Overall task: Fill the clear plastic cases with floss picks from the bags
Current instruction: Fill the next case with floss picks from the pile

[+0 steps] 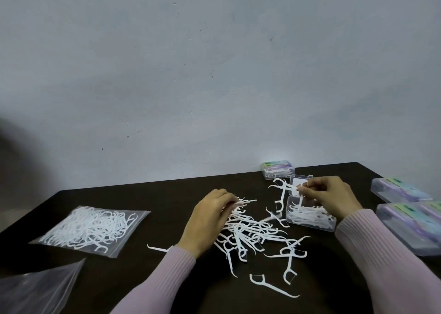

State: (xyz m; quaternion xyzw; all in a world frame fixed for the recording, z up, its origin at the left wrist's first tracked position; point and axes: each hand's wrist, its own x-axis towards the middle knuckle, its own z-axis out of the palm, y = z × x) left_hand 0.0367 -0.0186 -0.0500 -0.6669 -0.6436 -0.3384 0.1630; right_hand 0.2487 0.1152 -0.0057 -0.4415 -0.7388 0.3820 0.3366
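Observation:
A heap of loose white floss picks (248,232) lies on the dark table (143,199) in front of me. My left hand (210,220) sits on the heap's left side, fingers curled around a bunch of picks. An open clear plastic case (310,216), partly filled with picks, stands right of the heap with its lid up. My right hand (331,194) hovers over that case and pinches one floss pick (301,198) pointing down into it. A sealed clear bag full of picks (91,230) lies at the left.
A closed filled case (278,169) stands at the back by the wall. Three closed cases with coloured labels (405,208) sit along the right edge. An empty clear bag (35,287) lies at the front left. Single picks are scattered near the front.

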